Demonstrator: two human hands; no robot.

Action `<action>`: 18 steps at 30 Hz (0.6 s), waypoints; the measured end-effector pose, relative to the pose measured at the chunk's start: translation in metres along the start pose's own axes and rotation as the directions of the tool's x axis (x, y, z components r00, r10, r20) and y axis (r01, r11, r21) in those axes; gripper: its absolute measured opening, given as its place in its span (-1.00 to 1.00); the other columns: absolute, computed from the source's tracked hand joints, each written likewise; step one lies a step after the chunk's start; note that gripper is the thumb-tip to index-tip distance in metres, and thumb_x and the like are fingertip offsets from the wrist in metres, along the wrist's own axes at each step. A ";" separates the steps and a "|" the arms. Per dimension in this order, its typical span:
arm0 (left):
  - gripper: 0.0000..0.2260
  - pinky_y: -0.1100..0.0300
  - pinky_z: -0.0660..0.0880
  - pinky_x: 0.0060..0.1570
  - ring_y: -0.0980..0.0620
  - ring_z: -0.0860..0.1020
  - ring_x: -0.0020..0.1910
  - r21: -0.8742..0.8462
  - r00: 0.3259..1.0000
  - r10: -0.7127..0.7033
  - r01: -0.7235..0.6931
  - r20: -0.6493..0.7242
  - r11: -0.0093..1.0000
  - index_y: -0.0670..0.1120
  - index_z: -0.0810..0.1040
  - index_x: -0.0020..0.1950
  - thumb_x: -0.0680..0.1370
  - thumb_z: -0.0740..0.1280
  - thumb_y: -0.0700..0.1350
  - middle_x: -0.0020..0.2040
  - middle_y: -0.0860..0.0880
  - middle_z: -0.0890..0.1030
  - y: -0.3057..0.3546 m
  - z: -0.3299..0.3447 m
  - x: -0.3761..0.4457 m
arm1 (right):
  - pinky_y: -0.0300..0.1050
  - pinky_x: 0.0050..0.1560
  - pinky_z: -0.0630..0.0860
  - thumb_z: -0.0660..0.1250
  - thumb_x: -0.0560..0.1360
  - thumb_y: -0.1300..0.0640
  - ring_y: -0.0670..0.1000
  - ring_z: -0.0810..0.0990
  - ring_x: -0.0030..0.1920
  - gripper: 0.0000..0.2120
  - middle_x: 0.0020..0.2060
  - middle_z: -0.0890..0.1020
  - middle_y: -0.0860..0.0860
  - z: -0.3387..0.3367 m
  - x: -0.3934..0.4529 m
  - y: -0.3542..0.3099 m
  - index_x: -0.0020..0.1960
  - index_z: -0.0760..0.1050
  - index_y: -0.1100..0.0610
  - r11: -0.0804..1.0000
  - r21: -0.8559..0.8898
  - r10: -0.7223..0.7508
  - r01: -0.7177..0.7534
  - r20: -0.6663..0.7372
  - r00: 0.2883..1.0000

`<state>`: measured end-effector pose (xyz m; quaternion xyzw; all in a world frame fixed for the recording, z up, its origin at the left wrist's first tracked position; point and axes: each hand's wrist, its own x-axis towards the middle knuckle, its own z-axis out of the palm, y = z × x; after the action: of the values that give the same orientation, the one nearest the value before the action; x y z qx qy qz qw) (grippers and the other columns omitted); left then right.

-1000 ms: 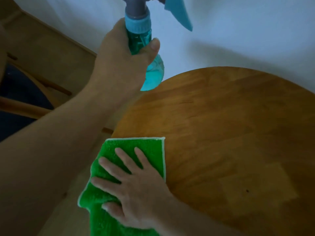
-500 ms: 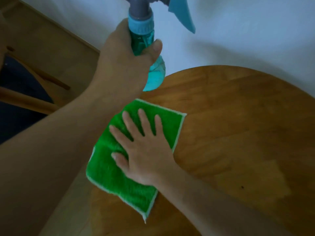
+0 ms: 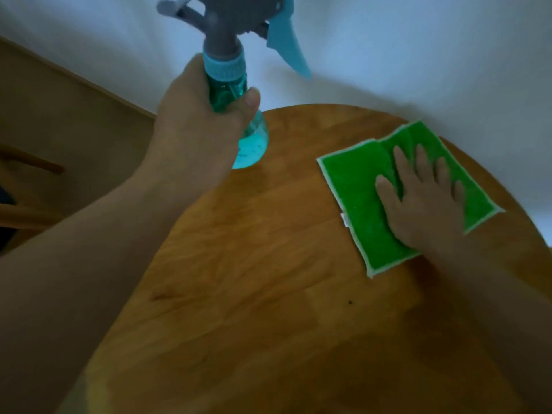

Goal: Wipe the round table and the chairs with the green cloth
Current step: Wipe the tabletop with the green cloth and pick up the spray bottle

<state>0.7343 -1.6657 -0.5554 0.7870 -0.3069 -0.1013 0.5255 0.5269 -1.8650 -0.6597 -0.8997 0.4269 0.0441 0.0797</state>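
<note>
- Wood grain runs across the round bench (image 3: 268, 294), which fills the near view; a small dark speck sits near its middle.
- Farther out, the right hand (image 3: 424, 201) lies flat, fingers spread, pressing the green cloth (image 3: 355, 189) onto the bench's far right edge.
- Good wiping here likely means even palm pressure and overlapping passes that cover the rim.
- The left hand (image 3: 194, 127) is wrapped around a teal spray bottle (image 3: 233, 94), held above the bench's far left edge.
- A white wall stands beyond.
</note>
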 end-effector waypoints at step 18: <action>-0.81 0.28 0.44 -0.06 0.27 0.54 -0.09 -0.017 0.981 -0.129 0.132 0.144 0.991 0.04 0.43 0.10 0.53 0.35 -0.08 -0.10 0.18 0.55 0.007 0.062 -0.012 | 0.24 0.45 -0.23 -0.17 0.56 -0.36 0.12 -0.14 0.55 -0.41 0.58 -0.08 -0.09 0.018 -0.092 -0.077 0.54 -0.12 -0.25 0.902 0.053 -0.432 0.429 0.049 0.901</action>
<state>0.6927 -1.7079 -0.5781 0.7891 -0.2900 -0.1956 0.5049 0.5278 -1.7436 -0.6555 -0.9682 0.2160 0.0434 0.1186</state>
